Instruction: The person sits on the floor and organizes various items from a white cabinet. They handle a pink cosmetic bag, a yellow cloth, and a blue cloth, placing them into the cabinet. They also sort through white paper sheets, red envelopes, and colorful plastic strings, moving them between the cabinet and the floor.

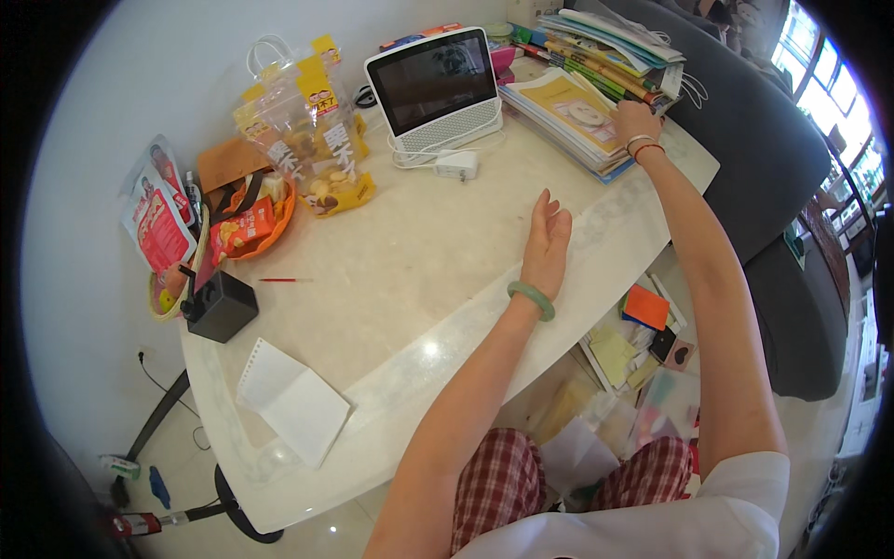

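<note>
My left hand (548,244) hovers over the pale table, thumb up and fingers stretched forward, holding nothing. A green bangle circles that wrist. At the table's far right, my right hand (639,123) reaches to a pile of books (577,116) with a yellow-covered one on top. Its fingers are curled at the pile's right edge, and their tips are hidden. Behind it rises a taller stack of books and papers (610,56). Toward the near left lies an open spiral notepad (296,401) with blank pages. A thin red pen (285,279) rests farther back.
A white tablet-like device (438,88) stands at the back, with a white charger (456,165) before it. Snack bags (321,140), an orange basket (264,244) and a black box-shaped holder (223,306) line the left side. A grey sofa (745,140) borders the right.
</note>
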### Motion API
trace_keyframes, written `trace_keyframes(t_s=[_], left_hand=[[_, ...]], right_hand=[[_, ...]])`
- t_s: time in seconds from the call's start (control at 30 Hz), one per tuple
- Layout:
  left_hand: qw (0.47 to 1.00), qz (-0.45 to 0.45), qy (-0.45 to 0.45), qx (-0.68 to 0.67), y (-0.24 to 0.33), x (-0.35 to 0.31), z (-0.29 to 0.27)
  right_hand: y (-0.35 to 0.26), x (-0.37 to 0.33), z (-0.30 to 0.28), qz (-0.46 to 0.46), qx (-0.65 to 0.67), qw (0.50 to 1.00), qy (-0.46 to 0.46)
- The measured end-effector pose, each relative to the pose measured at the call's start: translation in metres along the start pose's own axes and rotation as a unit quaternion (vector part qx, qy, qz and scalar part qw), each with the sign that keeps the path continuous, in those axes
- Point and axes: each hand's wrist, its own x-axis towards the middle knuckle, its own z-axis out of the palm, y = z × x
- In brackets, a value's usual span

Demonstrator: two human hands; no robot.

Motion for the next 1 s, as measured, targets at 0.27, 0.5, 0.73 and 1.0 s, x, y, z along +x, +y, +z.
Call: trace_keyframes(t_s=[0.27, 0.5, 0.73, 1.0], left_hand=[[1.0, 0.002, -0.01, -0.002, 0.0, 0.002, 0.001], [1.0, 0.006, -0.007, 0.01, -0.003, 0.002, -0.003], [1.0, 0.006, -0.007, 0.006, -0.005, 0.001, 0.0], [1.0, 0.006, 0.001, -0.011, -0.007, 0.003, 0.006]], right_hand=[[-0.039, -0.019, -0.006, -0.066, 0.066, 0.993, -0.079], [-0.042, -0.037, -0.012, -0.07, 0.102, 0.992, -0.012], [-0.041, -0.051, -0.009, -0.09, 0.053, 0.994, 0.033], [-0.037, -0.054, -0.018, -0.069, 0.121, 0.99, 0.022]])
